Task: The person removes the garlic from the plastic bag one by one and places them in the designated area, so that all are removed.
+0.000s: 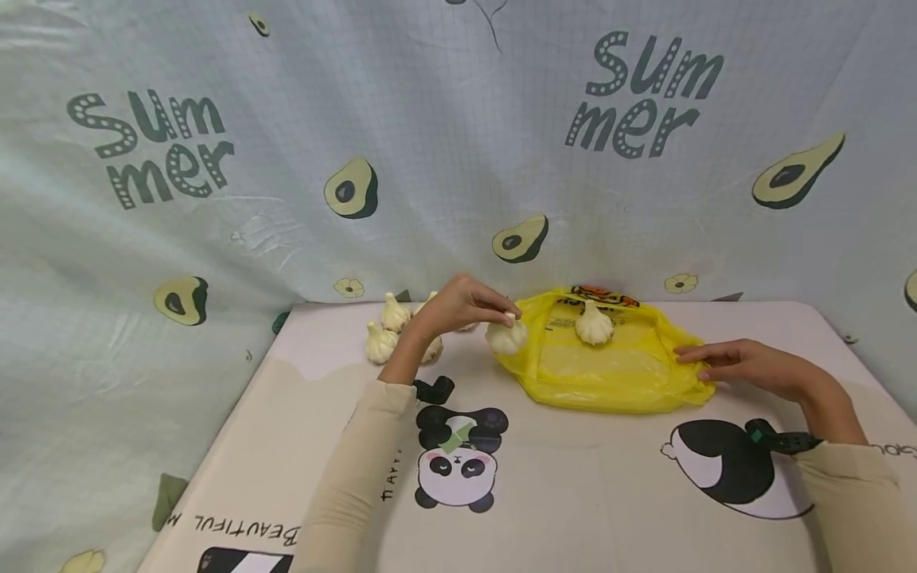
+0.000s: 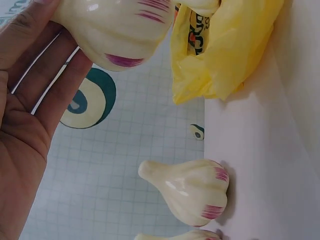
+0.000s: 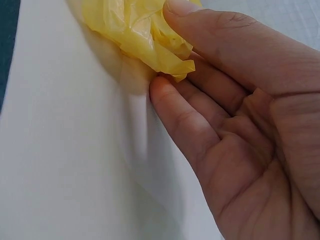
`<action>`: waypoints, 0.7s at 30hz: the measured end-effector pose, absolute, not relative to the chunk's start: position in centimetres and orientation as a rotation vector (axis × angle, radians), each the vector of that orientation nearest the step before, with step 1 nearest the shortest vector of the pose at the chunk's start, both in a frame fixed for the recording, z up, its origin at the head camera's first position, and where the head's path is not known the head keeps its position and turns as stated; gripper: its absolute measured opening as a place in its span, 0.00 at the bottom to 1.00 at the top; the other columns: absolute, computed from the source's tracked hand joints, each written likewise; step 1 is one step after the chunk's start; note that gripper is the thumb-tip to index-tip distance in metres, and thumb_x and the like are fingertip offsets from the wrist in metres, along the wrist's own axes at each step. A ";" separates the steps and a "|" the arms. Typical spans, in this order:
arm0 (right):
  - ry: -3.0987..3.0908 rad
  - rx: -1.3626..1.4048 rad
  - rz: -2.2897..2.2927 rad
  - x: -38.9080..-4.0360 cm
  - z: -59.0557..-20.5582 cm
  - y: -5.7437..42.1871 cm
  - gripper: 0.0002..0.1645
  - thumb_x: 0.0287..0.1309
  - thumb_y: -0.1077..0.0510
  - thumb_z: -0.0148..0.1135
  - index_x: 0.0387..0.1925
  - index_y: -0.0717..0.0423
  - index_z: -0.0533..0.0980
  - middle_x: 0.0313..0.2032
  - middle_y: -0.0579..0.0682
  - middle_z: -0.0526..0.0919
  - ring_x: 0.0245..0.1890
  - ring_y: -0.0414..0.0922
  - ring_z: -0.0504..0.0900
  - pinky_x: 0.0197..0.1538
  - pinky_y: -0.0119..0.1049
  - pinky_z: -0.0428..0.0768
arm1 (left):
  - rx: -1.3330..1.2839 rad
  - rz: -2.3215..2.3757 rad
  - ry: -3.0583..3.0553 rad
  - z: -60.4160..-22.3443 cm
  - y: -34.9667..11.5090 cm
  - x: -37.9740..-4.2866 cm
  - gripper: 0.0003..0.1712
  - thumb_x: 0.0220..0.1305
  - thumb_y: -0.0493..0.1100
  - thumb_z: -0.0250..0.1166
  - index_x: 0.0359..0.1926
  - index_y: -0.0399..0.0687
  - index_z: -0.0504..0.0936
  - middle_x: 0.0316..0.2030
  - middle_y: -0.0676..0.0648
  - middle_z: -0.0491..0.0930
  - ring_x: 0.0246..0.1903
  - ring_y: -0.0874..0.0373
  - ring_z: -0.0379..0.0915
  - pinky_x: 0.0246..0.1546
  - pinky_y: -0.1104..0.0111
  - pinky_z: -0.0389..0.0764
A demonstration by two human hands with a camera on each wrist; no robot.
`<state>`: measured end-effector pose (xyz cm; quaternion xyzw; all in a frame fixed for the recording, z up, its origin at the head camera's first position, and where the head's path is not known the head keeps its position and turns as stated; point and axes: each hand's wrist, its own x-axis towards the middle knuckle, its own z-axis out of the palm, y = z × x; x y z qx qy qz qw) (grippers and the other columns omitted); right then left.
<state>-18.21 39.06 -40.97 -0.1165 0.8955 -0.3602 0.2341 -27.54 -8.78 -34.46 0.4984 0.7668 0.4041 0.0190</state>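
Observation:
My left hand (image 1: 466, 306) pinches a white garlic bulb (image 1: 507, 337) by its stem, right at the left edge of a yellow plastic bag (image 1: 609, 394). Purple streaks mark the held bulb's glossy skin in the left wrist view. A second garlic bulb (image 1: 594, 324) sits upright at the bag, toward its printed back part. On the far side, my right hand (image 1: 766, 368) grips the bag's right edge between thumb and fingers. In the right wrist view the crumpled yellow plastic (image 3: 140, 37) meets the fingertips.
Several more garlic bulbs (image 1: 381, 344) stand grouped at the table's back left, partly hidden behind my left forearm. A patterned cloth (image 1: 430, 159) hangs right behind the table (image 1: 559, 485), whose cover carries panda prints.

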 end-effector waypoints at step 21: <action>2.453 -0.348 -1.037 -18.0 -41.3 39.2 0.29 0.69 0.49 0.64 0.66 0.57 0.76 0.69 0.64 0.71 0.52 0.14 0.63 0.56 0.27 0.73 | 1.322 1.207 2.478 -36.1 -11.1 -27.9 0.10 0.60 0.40 0.75 0.43 0.45 0.92 0.40 0.49 0.90 0.32 0.62 0.82 0.33 0.74 0.77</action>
